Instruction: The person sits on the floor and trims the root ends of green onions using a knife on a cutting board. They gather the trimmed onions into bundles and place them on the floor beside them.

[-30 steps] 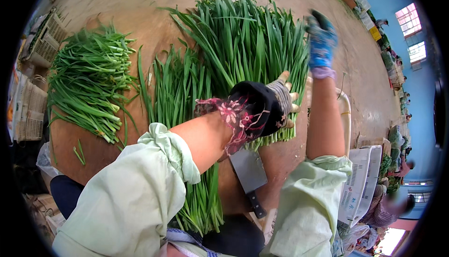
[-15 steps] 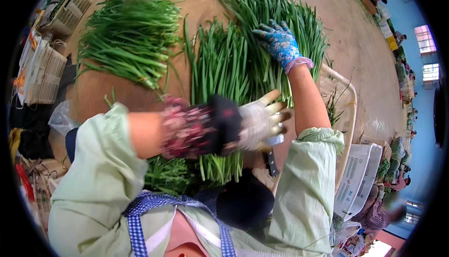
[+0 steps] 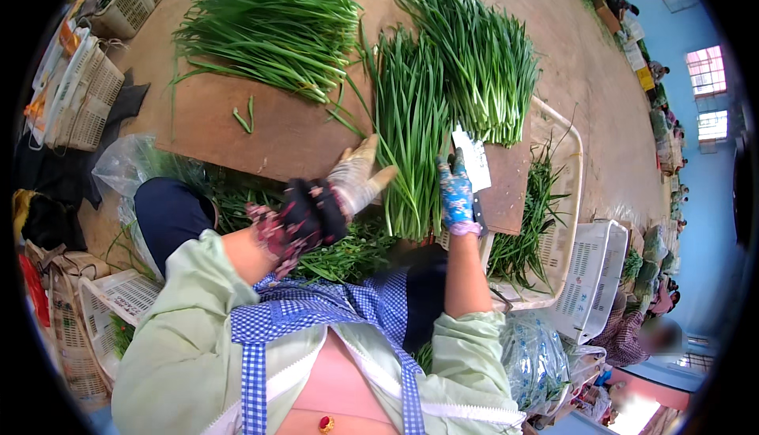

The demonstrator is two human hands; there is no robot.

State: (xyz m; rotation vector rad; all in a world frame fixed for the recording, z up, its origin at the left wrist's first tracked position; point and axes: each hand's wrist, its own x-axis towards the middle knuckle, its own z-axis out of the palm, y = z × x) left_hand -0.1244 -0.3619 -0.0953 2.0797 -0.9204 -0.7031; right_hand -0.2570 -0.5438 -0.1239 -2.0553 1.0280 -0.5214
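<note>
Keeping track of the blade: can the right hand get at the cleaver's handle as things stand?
Probably yes: the right hand is beside the cleaver, whose black handle shows close by; the greens leave it uncovered.

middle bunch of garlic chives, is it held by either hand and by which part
Nothing appears held: the open left hand and right hand flank the stem end of the middle garlic-chive bunch without closing on it; contact is unclear.

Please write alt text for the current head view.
Gloved left hand and gloved right hand flank a bundle of long green leaves between two other bundles on a brown board; a cleaver lies by the right hand.
</note>
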